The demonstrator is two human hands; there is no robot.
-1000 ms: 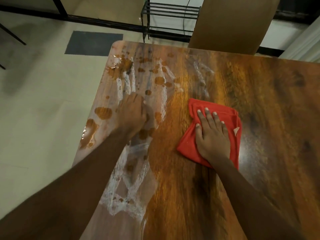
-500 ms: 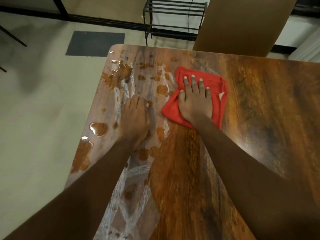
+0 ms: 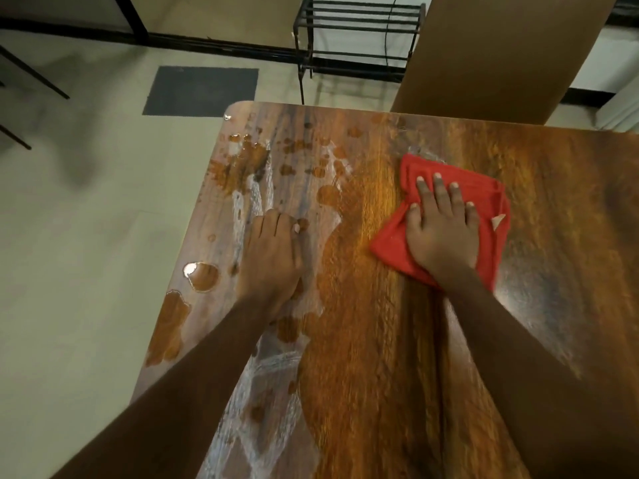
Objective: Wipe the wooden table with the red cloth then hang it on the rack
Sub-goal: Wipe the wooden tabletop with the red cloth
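Note:
The wooden table (image 3: 380,340) fills the lower right of the head view, with wet puddles and white streaks along its left side. A folded red cloth (image 3: 491,198) lies flat on the table's far middle part. My right hand (image 3: 441,229) presses down on the cloth, palm flat, fingers spread. My left hand (image 3: 273,257) rests on the wet left part of the table with its fingers curled under, holding nothing. A black metal rack (image 3: 356,32) stands on the floor beyond the table's far edge.
A tall brown board (image 3: 501,53) leans behind the table's far edge, right of the rack. Pale floor (image 3: 86,236) with a dark grey patch (image 3: 200,91) lies to the left. Thin black legs (image 3: 31,77) show at far left.
My right hand slid the red cloth up and left across the table, then back to the right. My left hand stayed put on the wet part.

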